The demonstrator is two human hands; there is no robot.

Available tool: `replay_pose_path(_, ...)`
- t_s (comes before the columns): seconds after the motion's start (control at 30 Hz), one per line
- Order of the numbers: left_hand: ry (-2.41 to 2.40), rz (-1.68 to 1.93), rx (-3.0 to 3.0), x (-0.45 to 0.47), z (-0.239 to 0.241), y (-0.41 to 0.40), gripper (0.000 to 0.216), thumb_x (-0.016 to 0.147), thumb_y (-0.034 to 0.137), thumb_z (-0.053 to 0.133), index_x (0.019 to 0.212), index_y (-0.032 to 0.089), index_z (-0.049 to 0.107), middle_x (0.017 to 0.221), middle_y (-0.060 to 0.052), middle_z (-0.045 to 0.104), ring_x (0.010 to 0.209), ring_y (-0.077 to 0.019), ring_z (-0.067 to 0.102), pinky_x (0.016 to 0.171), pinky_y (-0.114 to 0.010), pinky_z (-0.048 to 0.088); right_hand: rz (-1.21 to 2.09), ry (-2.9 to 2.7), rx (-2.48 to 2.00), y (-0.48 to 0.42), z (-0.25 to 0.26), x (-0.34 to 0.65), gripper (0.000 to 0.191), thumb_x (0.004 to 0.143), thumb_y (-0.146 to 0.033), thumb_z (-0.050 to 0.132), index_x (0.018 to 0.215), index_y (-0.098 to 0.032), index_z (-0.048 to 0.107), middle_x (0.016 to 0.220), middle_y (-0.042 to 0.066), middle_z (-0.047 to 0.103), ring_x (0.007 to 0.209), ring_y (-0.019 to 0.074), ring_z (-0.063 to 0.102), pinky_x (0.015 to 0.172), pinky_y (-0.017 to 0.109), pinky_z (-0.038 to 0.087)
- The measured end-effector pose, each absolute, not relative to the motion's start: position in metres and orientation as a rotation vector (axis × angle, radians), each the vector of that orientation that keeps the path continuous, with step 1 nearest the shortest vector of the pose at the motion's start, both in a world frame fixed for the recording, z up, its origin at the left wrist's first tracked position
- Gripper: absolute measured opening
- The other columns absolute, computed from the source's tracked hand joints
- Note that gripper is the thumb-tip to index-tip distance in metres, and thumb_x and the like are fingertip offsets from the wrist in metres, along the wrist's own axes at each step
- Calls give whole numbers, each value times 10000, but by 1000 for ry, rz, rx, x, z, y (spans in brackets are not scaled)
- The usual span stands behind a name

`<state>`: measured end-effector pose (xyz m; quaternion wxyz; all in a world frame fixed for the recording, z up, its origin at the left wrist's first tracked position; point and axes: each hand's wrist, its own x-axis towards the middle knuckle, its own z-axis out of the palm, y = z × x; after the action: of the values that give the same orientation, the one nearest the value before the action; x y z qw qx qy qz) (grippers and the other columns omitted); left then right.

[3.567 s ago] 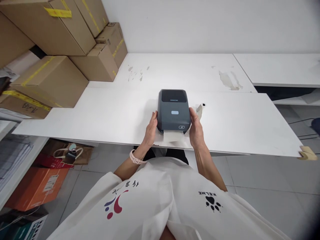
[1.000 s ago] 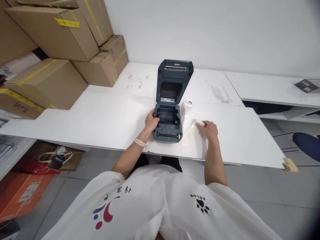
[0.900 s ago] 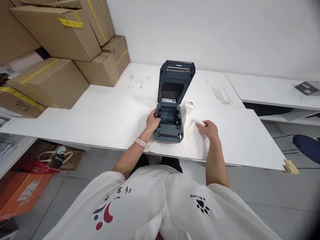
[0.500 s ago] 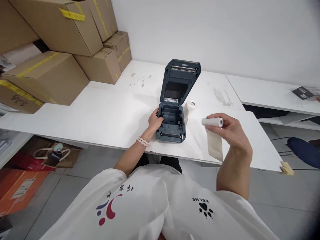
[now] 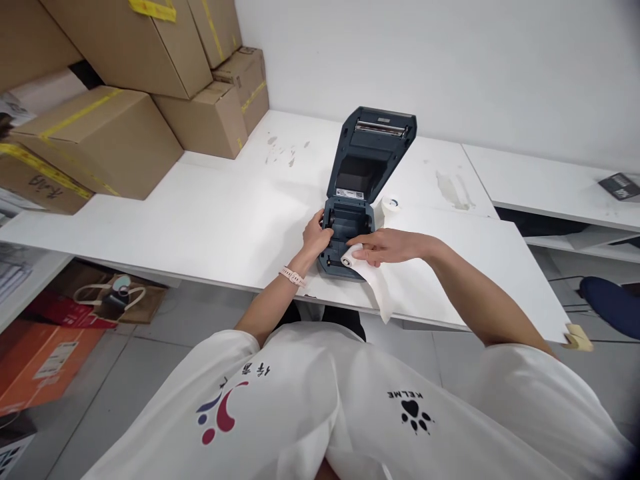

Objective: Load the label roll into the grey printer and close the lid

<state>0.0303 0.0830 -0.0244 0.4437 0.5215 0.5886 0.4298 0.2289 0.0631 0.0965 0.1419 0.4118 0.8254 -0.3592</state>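
Observation:
A dark blue-grey label printer (image 5: 349,217) stands on the white table with its lid (image 5: 373,150) raised. My left hand (image 5: 316,236) grips the printer's left side wall, thumb over the inner edge. Over the front of the open bay, my right hand (image 5: 383,247) holds a small white paper roll (image 5: 353,255) between thumb and fingers. A loose strip of paper (image 5: 381,293) hangs from the roll past the table's front edge. Behind the printer's right side lies another white roll (image 5: 391,204), partly hidden.
Cardboard boxes (image 5: 115,137) are stacked at the left on the table (image 5: 240,220). A small black box (image 5: 620,186) sits far right. A blue stool seat (image 5: 607,305) stands beyond the table's right end; bags and an orange box (image 5: 43,363) are on the lower left.
My right hand has carried the paper roll leftward from beside the printer to over its front, turning it. The paper strip swung along. My left hand stays on the printer.

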Motion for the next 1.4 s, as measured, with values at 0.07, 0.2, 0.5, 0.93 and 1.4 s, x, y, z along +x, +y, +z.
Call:
replay_pose_path(0.07,1470,1046,1290,30,-24,83,766,672,93,602,1424,241,597,1393,-78,695,1279,-341,642,1092,-478,492,-1095,2371,1129,67,97,233,642,960,-508,512,1521,-198,528,808,37,784,840,241,753,760,358,555)
replay_pose_path(0.2,1478,1024,1274,30,-23,83,796,676,100,608,1458,239,565,1425,-80,675,1311,-347,624,1104,-473,479,-1012,2412,1160,76,90,230,478,887,-376,593,1337,-241,683,785,17,756,728,221,702,694,343,512)
replay_pose_path(0.5,1454,1021,1283,29,-25,82,782,701,137,591,1474,245,546,1417,-77,674,1269,-339,636,1011,-446,519,-80,2725,1259,121,45,224,342,888,-417,698,1143,-212,798,1199,148,714,1157,360,586,964,474,380)
replay_pose_path(0.93,1308,1143,1170,31,-31,81,774,679,147,597,1448,219,556,1450,-100,638,1325,-327,596,1081,-445,495,-270,3100,1585,54,23,234,302,1026,-388,549,1187,-251,766,1311,79,741,1268,314,614,1116,553,357)
replay_pose_path(1.4,1158,1146,1091,32,-24,81,867,675,173,647,1516,183,436,1579,-137,502,1439,-318,502,1164,-427,447,-290,3199,1635,-22,-19,225,497,932,-589,665,1321,-282,618,1510,76,621,1467,368,477,1203,607,309)
